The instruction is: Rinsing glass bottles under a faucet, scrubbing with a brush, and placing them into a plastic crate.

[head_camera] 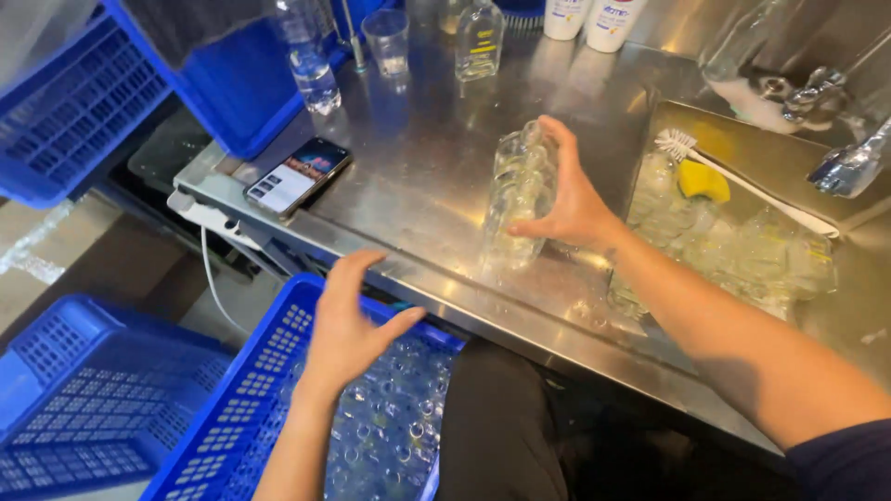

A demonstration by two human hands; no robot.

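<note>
Two hands — right hand (571, 199) grips stacked glasses (518, 199) beside the sink (668, 121); left hand (348, 325), fingers spread empty, over a blue crate (232, 417).

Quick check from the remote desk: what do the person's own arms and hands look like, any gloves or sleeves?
Both hands are bare, with no gloves, rings or watch visible. The left hand and forearm are uncovered. The right hand is bare too, with a dark navy sleeve on the upper arm.

A phone (298, 174) lies lit at the table's (418, 167) left edge; a yellow-labelled clear bottle (479, 39) and two white tubes (594, 19) stand at the back.
</note>
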